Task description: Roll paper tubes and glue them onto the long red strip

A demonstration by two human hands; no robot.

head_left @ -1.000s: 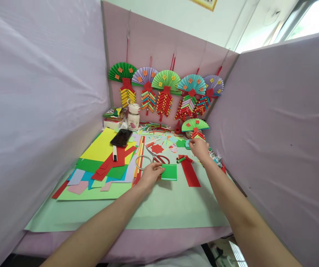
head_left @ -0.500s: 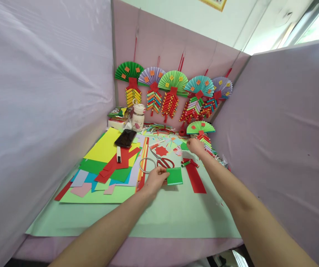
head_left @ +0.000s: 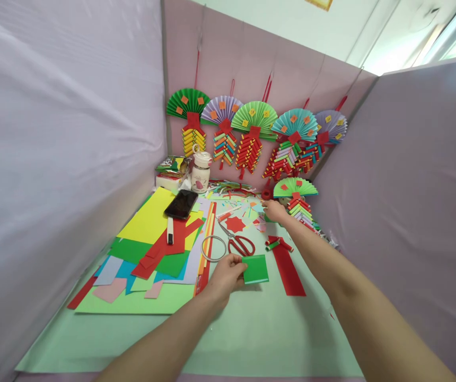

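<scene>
My left hand (head_left: pixel 228 278) pinches the left edge of a green paper square (head_left: pixel 256 269) with pale strips along its edges, held over the table. Stretched toward the back, my right hand (head_left: pixel 275 211) has its fingers drawn together at the paper scraps (head_left: pixel 252 211); whatever is in them is too small to make out. Red-handled scissors (head_left: pixel 240 245) and a thin silver ring (head_left: pixel 213 237) lie just beyond my left hand. Right of the green square is a red paper strip (head_left: pixel 289 273), with small red and green paper rolls (head_left: pixel 273 245) at its far end.
Coloured paper sheets (head_left: pixel 140 228) cover the left side, with a black phone (head_left: pixel 181 204) and a white cutter (head_left: pixel 169 231) on top. A white bottle (head_left: pixel 201 172) stands behind. Paper fan ornaments (head_left: pixel 255 119) hang on the back wall; another fan (head_left: pixel 295 187) leans at the right.
The view has shifted slightly, bringing the table lower in the picture. My left hand still grips the green square. My right hand stays at the scraps, its fingers now farther left over them.
</scene>
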